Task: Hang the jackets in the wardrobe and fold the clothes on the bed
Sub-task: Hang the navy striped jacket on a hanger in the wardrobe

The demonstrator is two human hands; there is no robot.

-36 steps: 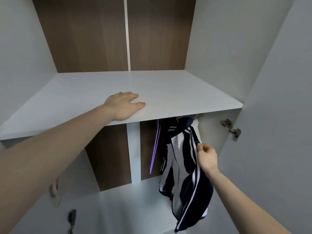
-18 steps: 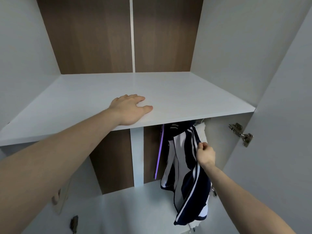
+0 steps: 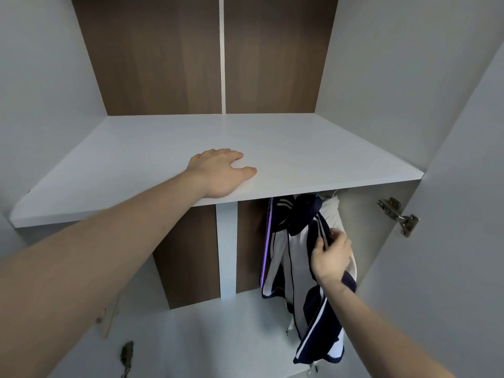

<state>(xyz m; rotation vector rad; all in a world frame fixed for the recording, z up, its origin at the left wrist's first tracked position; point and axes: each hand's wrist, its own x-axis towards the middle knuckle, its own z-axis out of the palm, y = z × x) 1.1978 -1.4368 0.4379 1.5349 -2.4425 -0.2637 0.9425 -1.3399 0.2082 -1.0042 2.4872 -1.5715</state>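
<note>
Jacket (image 3: 300, 266), navy and white with striped trim, hangs inside the wardrobe (image 3: 381, 77) in the lower compartment, under the white shelf (image 3: 300, 148) and toward the right side wall; its top disappears behind the shelf's front edge, so what it hangs from cannot be seen. A thin purple strip (image 3: 267, 241) runs down just beside the jacket's left edge. The right hand (image 3: 331, 257) reaches in from below and its grip is closed on the jacket, thumb and fingers pinching a striped fold of fabric about halfway down the garment, with the lower part of the jacket draping past the wrist. The left hand (image 3: 221, 173) lies palm down on the shelf near its front edge, fingers straight and slightly spread, holding nothing. Behind the shelf the back panel is brown wood grain with a white vertical divider (image 3: 222, 64). A metal hinge (image 3: 399, 216) sits on the open door at the right, and another hinge (image 3: 126, 356) shows low on the left.
</note>
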